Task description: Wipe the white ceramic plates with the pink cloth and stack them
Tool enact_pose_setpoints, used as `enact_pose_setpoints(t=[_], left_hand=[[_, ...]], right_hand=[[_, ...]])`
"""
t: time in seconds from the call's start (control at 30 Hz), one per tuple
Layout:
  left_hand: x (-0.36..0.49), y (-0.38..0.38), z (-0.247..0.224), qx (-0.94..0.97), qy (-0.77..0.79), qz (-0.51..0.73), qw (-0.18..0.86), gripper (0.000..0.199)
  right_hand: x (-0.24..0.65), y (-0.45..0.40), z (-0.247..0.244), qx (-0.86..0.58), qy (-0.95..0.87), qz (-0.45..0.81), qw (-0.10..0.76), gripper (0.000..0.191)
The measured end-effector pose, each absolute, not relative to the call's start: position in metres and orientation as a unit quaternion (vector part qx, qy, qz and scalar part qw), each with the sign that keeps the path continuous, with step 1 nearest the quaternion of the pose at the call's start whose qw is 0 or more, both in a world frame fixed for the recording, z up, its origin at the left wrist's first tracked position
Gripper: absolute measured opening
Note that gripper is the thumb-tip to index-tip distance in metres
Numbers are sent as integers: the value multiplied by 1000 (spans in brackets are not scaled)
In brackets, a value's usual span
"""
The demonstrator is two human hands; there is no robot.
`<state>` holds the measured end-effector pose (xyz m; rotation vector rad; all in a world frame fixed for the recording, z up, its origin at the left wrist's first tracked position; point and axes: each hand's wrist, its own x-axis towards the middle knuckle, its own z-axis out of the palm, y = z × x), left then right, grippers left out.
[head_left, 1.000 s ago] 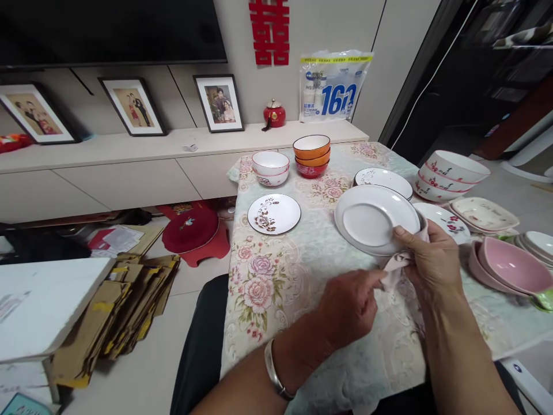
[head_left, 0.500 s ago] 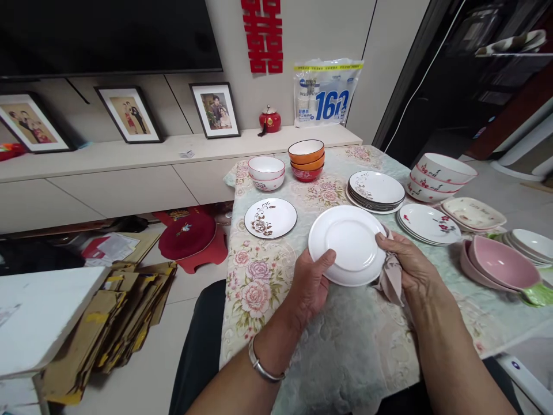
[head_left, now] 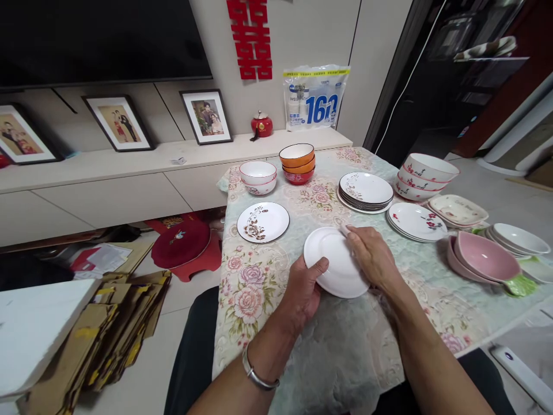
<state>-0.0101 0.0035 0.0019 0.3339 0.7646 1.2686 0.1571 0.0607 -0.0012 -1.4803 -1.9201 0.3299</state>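
A plain white plate (head_left: 337, 275) is held above the near part of the table, tilted a little. My left hand (head_left: 305, 285) grips its left edge, thumb on the face and fingers underneath. On the plate's upper right side lies my right hand (head_left: 371, 256), closed over a cloth (head_left: 344, 229) that is mostly hidden under it. Beyond the plate at the left, a single plate with brown flowers (head_left: 270, 222) rests on the flowered tablecloth (head_left: 254, 271). A stack of similar plates (head_left: 366, 189) stands farther back at the right.
White bowls (head_left: 259, 176) and orange and red bowls (head_left: 298, 163) stand at the back. On the right are red-flowered plates (head_left: 417, 222), tall bowls (head_left: 427, 173) and pink dishes (head_left: 486, 256). A red stool (head_left: 185, 245) and flattened cardboard (head_left: 116, 323) are left of the table.
My right hand has moved from the plate's right rim onto its upper face with the cloth. The plate has tilted, and the whole view has shifted slightly.
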Motion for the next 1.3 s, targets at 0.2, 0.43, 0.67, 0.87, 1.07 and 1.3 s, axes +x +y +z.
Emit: enact_pose_setpoints(t=[0.2, 0.43, 0.67, 0.87, 1.07, 1.3], left_hand=[[-12, 5, 3, 164, 332, 567, 736, 60], [-12, 5, 2, 160, 334, 561, 741, 67], [-12, 5, 0, 160, 333, 557, 743, 63], [-13, 7, -1, 191, 315, 553, 747, 52], [-14, 9, -2, 186, 319, 553, 747, 44], [-13, 8, -2, 179, 318, 554, 748, 56]], right_hand=[[124, 44, 12, -433, -858, 117, 249, 38], [131, 53, 10, -415, -867, 136, 240, 38], [147, 61, -2, -538, -791, 124, 264, 42], [123, 49, 14, -413, -869, 138, 234, 34], [117, 66, 16, -368, -886, 159, 232, 29], [146, 101, 1, -511, -811, 128, 255, 28]])
